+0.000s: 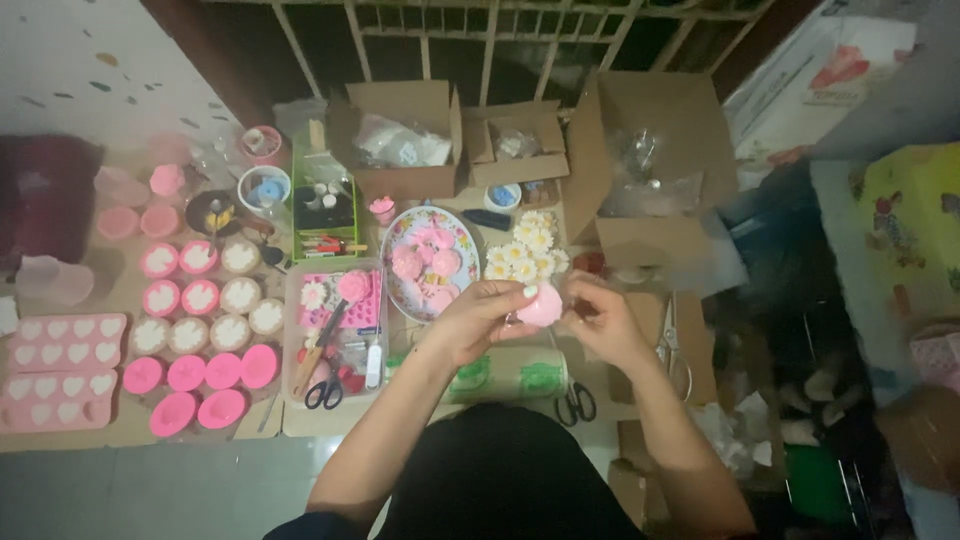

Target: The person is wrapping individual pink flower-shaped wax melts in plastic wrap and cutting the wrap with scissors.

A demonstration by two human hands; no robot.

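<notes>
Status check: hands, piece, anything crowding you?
Left hand and right hand both grip pink piece. Held above green roll. Scissors near, not blocking.

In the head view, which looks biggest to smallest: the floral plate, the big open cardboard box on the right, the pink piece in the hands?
1. Cardboard box
2. Floral plate
3. Pink piece, smallest despite being nearer the camera.

Bare forearms, no sleeves, dark black garment over the lap below.
</notes>
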